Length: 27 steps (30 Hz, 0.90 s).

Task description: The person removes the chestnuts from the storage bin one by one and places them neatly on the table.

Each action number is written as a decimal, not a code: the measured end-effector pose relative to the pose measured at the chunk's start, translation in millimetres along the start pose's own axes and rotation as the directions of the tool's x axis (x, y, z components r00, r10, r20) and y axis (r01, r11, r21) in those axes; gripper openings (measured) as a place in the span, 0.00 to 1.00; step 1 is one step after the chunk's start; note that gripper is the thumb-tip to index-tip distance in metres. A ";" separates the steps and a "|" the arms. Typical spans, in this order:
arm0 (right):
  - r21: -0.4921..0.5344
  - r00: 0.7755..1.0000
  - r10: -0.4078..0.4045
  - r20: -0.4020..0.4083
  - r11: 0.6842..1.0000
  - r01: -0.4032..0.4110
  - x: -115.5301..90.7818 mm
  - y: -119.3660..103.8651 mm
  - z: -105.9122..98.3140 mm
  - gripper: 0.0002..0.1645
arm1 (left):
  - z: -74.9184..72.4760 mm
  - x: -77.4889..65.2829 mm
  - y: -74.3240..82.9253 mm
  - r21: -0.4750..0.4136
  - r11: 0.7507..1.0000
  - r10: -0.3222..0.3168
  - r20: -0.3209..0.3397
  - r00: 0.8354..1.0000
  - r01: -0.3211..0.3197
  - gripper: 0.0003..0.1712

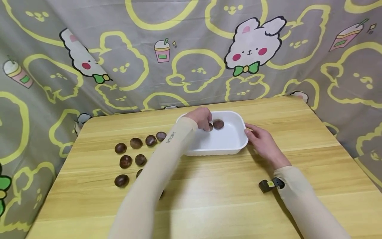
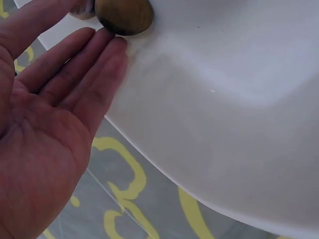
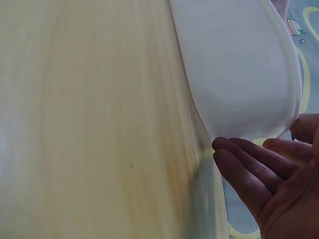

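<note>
A white rectangular tray stands near the table's far edge with two chestnuts inside. My left hand reaches into it from the left. One chestnut lies right at its fingertips, partly covered, and another chestnut is just to the right. The left wrist view shows the left hand with fairly straight fingers, their tips at the edge of a tan-faced chestnut. My right hand holds the tray's right end, its thumb at the rim and fingers under the outer wall.
Several loose chestnuts lie in loose rows on the wooden table at the left, some hidden behind the left sleeve. A grey patterned curtain hangs behind the table. A small black device is strapped to the right wrist.
</note>
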State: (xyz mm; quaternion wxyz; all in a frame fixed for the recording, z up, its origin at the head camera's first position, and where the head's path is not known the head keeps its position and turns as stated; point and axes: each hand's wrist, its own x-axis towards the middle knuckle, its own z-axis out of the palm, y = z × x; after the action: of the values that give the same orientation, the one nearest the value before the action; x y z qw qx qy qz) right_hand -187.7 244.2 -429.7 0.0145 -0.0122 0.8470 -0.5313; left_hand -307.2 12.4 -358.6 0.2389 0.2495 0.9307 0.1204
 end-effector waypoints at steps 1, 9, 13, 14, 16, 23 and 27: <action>-0.003 1.000 0.000 -0.001 1.000 0.000 0.2 -0.1 -0.4 0.30 | 0.2 -0.1 0.0 0.006 1.000 0.003 -0.002 1.000 -0.003 0.16; 0.006 1.000 0.007 0.010 1.000 -0.007 -0.3 -0.1 -1.4 0.30 | 1.2 -2.0 0.9 0.010 1.000 -0.011 0.030 0.999 0.011 0.20; 0.002 1.000 0.012 0.012 1.000 -0.012 -0.8 0.1 -1.3 0.30 | 1.4 -2.9 2.0 0.008 1.000 -0.031 0.059 0.998 0.030 0.20; 0.001 1.000 0.013 0.014 1.000 -0.013 -0.9 0.3 -1.1 0.30 | 2.1 -2.7 2.2 0.003 0.999 -0.042 0.066 0.997 0.042 0.20; -0.004 1.000 0.014 0.015 1.000 -0.014 -1.1 0.5 -0.9 0.31 | 4.0 -2.0 2.3 0.000 0.998 -0.055 0.074 0.996 0.055 0.19; -0.013 1.000 0.010 0.015 1.000 -0.010 -1.3 -0.2 -1.9 0.31 | 10.9 0.3 2.1 -0.016 0.999 -0.051 0.049 0.998 0.052 0.15; -0.019 1.000 0.013 0.012 1.000 -0.013 -1.1 0.1 -2.4 0.31 | 12.8 0.2 2.8 -0.024 0.998 -0.055 0.052 0.997 0.056 0.15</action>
State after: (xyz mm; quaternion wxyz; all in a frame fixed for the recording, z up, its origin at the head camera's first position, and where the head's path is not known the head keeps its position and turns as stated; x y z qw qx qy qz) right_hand -186.6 246.4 -428.7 0.0230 -0.0102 0.8520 -0.5229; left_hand -299.7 16.2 -368.6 0.2692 0.2236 0.9292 0.1190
